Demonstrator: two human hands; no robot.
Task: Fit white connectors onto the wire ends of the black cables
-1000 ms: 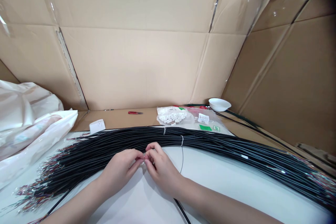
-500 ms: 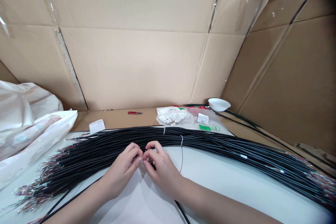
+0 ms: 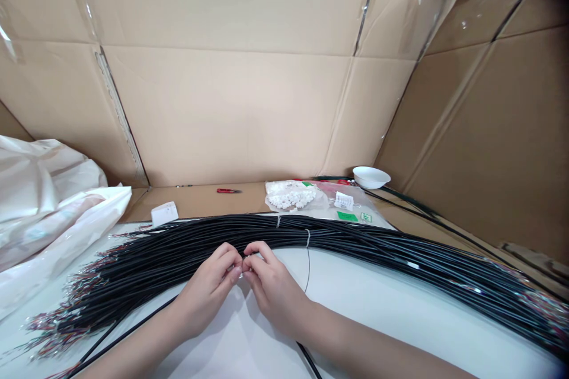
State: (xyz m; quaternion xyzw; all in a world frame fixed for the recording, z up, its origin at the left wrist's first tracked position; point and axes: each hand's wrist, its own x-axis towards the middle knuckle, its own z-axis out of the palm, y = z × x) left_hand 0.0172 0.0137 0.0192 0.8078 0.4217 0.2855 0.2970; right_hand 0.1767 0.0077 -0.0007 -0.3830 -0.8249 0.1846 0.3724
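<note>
Left hand [image 3: 207,290], right hand [image 3: 275,291] — fingertips pinching something too small to tell, against black cable bundle [image 3: 355,241], red-handled snips [image 3: 229,190], white bowl [image 3: 371,177] beyond

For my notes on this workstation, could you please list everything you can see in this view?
cardboard box: one, tan, open walls surrounding the work area
white surface: one, white, under the cables
cable bundle: one, black, lying across the white surface, multicoloured wire ends at both sides
bands: two, white, around the bundle
loose cable: at least one, black, below the bundle
plastic sheet: one, white, far left
card: one, white, behind the bundle
snips: one, red-handled, on the cardboard floor
bag of small parts: one, clear, parts white, behind the bundle
bowl: one, white, back right
left hand: one, fingertips at the bundle's front edge
right hand: one, fingertips meeting the left's
</note>
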